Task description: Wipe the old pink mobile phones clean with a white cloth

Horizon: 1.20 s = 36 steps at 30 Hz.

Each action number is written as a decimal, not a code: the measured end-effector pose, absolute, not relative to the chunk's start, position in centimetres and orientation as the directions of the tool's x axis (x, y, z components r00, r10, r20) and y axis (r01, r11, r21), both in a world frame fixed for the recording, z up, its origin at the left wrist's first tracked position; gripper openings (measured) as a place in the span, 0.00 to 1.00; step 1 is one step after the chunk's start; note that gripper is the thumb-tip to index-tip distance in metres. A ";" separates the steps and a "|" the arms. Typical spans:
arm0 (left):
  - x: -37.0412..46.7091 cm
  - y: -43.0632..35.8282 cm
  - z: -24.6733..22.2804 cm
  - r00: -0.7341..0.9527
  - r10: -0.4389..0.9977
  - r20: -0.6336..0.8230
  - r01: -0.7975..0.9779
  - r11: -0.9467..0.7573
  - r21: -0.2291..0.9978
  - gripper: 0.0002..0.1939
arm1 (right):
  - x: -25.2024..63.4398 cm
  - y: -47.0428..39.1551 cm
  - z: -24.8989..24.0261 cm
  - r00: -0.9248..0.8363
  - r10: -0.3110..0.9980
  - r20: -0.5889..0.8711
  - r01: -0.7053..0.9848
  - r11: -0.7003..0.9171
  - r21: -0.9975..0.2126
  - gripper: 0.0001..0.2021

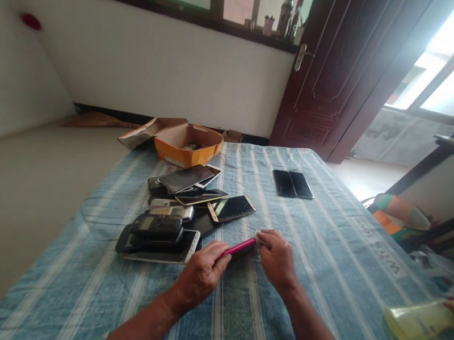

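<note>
My left hand point(203, 267) is closed round one end of a slim pink phone point(240, 247), which is held edge-on above the bed. At the phone's other end, my right hand point(277, 258) is closed, pinching a small white thing point(258, 235) against the edge; its kind cannot be made out. Left of my hands lies a loose pile of phones. It includes a gold-framed phone point(232, 209), a dark keypad phone point(158, 225), a silver keypad phone point(171, 209) and a white phone point(186, 248). Two black phones point(292, 184) lie side by side further back on the right.
An open orange box point(188, 145) with something dark inside stands behind the pile. A striped blue cloth point(263, 325) covers the surface. A yellow see-through tube or pouch point(420, 324) lies at the right edge. Beyond are a dark red door point(333, 66) and a window sill with bottles.
</note>
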<state>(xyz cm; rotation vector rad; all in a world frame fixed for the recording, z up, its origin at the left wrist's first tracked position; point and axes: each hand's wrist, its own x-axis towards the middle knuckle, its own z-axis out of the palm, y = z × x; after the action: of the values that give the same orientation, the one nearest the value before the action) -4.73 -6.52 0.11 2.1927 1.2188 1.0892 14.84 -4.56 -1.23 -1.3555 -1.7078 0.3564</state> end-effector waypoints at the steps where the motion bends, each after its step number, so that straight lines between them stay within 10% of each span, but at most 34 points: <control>1: -4.7 -6.5 0.1 0.316 0.841 0.439 0.528 -0.541 0.655 0.12 | 14.7 -4.7 -1.1 0.016 0.871 0.491 0.609 0.381 -0.696 0.16; 14: -4.8 -6.4 -0.2 0.320 0.831 0.456 0.519 -0.556 0.650 0.12 | 14.4 -5.0 -0.9 -0.075 0.828 0.555 0.684 0.448 -0.576 0.17; 24: -4.6 -6.7 0.2 0.345 0.858 0.380 0.420 -0.503 0.756 0.12 | 10.7 -7.7 1.3 -0.401 0.598 0.694 0.659 0.714 -0.234 0.14; 36: -4.7 -6.5 -0.5 0.328 0.825 0.460 0.492 -0.564 0.662 0.11 | 12.5 -6.4 0.3 -0.281 0.740 0.612 0.749 0.567 -0.343 0.14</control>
<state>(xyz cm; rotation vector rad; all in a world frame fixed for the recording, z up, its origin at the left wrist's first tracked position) -4.67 -6.46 -0.49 2.1941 1.1644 1.1187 12.46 -6.36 0.33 -1.1882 -2.0446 -0.0153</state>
